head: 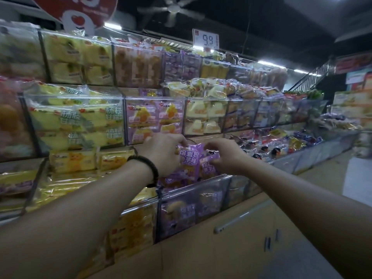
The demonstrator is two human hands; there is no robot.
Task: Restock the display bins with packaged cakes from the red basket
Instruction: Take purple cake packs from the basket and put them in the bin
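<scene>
Both my hands reach into a clear plastic display bin [193,190] on the lowest row, which holds purple packaged cakes. My left hand [163,152], with a dark bead bracelet on the wrist, grips a purple cake packet [188,156] at the top of the bin. My right hand [223,154] pinches a second purple packet [208,165] just to the right of the first. The two packets touch each other above the pile. The red basket is out of view.
Rows of clear bins [155,119] with yellow, purple and white cake packets rise above and to the left. A 9.9 price sign [205,40] hangs overhead. Beige cabinet doors [231,238] with a handle lie below the bins. The aisle runs off to the right.
</scene>
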